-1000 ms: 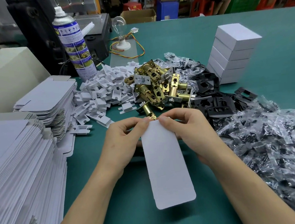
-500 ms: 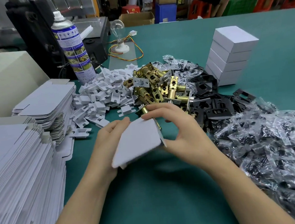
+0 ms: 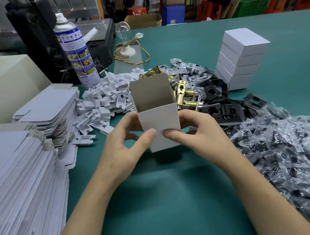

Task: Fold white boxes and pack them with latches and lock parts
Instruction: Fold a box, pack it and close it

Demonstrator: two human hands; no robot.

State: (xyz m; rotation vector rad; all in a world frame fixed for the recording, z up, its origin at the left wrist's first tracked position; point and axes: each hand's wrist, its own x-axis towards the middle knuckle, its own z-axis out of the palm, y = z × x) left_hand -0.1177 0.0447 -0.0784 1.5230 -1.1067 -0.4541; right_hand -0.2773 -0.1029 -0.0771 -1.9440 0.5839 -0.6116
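Box (image 3: 159,119) upright-ish, btwn L hand (image 3: 122,147), R hand (image 3: 203,135)

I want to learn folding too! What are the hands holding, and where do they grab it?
One white box, its top flap standing open. The left hand and right hand grip its lower half, thumbs on the front face, fingers round the sides.
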